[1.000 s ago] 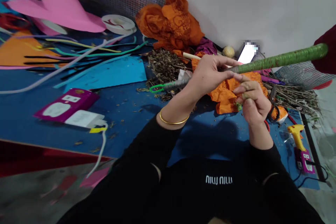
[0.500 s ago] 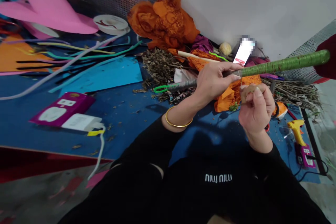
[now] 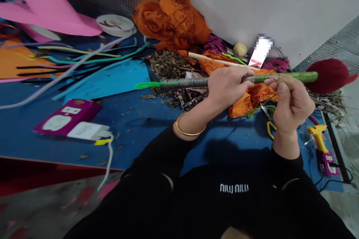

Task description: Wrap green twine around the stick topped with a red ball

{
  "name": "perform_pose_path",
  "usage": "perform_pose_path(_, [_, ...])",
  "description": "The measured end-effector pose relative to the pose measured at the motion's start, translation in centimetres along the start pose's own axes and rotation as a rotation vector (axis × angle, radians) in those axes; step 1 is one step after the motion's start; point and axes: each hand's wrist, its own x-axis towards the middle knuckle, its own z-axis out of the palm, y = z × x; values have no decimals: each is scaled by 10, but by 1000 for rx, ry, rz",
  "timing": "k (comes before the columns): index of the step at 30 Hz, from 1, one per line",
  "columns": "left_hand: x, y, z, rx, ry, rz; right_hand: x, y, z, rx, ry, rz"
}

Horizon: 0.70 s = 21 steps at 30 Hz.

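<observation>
My left hand (image 3: 228, 86) is wrapped round the middle of a long stick (image 3: 185, 83) bound with grey and green thread. A bright green loop (image 3: 147, 85) sticks out of its left end, and a rounded dark red head (image 3: 328, 75) lies at its right end. In front of the green-bound part, my right hand (image 3: 291, 102) pinches a thin greenish-brown strand (image 3: 281, 78) close to the stick. Whether the strand is thread or plant stem cannot be made out. Green sprigs (image 3: 254, 112) show just left of the right hand, below the stick.
Crumpled orange cloth (image 3: 179, 18), dry plant matter (image 3: 168, 69) and a lit phone (image 3: 259, 52) lie behind the stick. A purple power strip (image 3: 68, 117) sits left, a yellow glue gun (image 3: 318, 138) right. Yellow-handled scissors (image 3: 270, 130) lie by my right wrist.
The stick has swung level and shifted left, its right end lower, bringing the red head further into view. My right hand has moved right and up to the stick; the left keeps its grip.
</observation>
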Motion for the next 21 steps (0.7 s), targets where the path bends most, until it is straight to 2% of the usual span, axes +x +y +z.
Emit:
perform_pose_path(3, [-1,0,2,26,-20,1,1,3,-4,-42,1,31])
perform_pose_path(9, [-3,-1,3,57,-40,43,2,14,4,157,18,87])
perform_pose_path(14, [-4,-1,4,74,-71,70,3,26,11,218,15,100])
perform_pose_path(21, [-6,2,7,131,16,81,1,39,14,188,-25,88])
